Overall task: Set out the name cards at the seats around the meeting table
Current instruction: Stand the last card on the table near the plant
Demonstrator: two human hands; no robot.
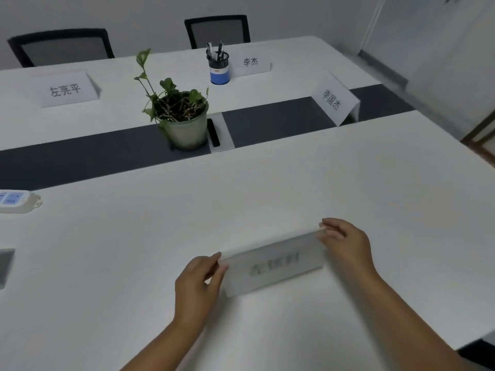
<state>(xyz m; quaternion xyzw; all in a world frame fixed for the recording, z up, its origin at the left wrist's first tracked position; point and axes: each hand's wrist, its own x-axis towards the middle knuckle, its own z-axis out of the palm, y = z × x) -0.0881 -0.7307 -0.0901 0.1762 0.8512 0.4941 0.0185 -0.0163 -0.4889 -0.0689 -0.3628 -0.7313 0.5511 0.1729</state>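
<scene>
A white folded name card [276, 263] with blurred dark characters stands on the near side of the white meeting table [134, 263]. My left hand [198, 285] pinches its left end and my right hand [345, 245] pinches its right end. Three other name cards stand on the table: one at the far left [67, 89], one at the far side behind the pen holder [251, 64], and one at the right end [334, 99], turned sideways.
A potted plant [182, 113] stands on the dark centre strip [80, 159] beside a cable slot [214, 132]. A blue pen holder [219, 66] is beyond it. A power strip [18, 200] lies at the left edge. Two black chairs [61, 46] [217, 29] stand on the far side.
</scene>
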